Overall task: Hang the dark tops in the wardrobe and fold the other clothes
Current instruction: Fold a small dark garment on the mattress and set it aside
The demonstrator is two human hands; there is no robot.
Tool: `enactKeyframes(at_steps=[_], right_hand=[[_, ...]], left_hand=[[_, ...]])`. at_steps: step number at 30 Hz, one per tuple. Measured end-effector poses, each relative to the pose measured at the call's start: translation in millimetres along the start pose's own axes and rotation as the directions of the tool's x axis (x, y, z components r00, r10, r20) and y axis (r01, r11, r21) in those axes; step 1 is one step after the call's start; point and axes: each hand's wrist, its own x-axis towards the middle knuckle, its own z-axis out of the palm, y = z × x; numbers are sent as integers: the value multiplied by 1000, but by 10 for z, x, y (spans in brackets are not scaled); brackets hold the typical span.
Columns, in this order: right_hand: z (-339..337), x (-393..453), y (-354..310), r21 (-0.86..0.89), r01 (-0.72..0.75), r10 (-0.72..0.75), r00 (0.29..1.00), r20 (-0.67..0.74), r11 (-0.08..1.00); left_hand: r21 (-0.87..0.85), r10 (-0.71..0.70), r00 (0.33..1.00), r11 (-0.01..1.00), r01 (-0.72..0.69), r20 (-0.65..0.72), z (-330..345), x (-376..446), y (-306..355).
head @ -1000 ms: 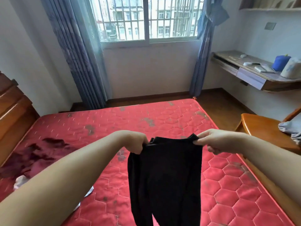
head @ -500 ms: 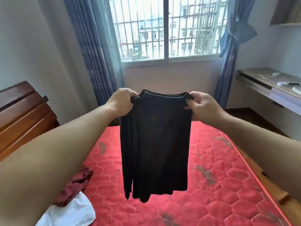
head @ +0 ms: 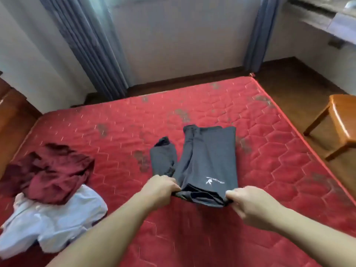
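Laying the dark garment (head: 209, 162) flat on the red mattress (head: 260, 151) is the change to note: half a second back it hung in the air between both hands in front of the window, and now it lies spread at about twelve o'clock from the person, near edge gathered, far end reaching toward the window wall. Left hand (head: 160, 186) pinches the near-left corner with curled fingers; right hand (head: 248, 201) pinches the near-right corner the same way, so both are clamped on the cloth, neither free. A small white logo shows near the held edge. One narrower flap lies off at eleven o'clock. Judgement: setting it down reads as the start of a fold, not a trip to the wardrobe, though whether this piece counts as a dark top I cannot tell. Count on the bed: one dark garment in hand, one maroon garment (head: 52, 170) crumpled at nine o'clock, one white garment (head: 52, 218) lapped under it at eight o'clock. Three pieces in all. One wooden chair (head: 342, 120) at two o'clock, off the bed.
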Motion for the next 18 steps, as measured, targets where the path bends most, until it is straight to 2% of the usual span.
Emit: enactKeyframes(at_steps=[2,5,9,14,16,18], right_hand=[[816,-85,73,-3,-55,55,990,128,998],[1935,-326,114,-31,-153,155,935,320,988],[2974,-678,17,-55,-187,191,863,468,981],[3416,-781,-86,-78,-162,176,778,603,984],[3402,-663,-71,-82,-158,172,727,665,984],[3318,-448,-70,-73,-234,216,676,704,970]], left_hand=[[3,27,993,1000,-28,111,826,149,240],[-61,55,961,997,-40,270,1992,183,642],[-146,78,917,989,-22,392,3052,-7,1024],[-275,67,943,961,27,326,3493,-167,1176],[-342,99,927,939,33,363,3482,-163,1174],[-378,144,891,925,34,431,3431,-131,1150]])
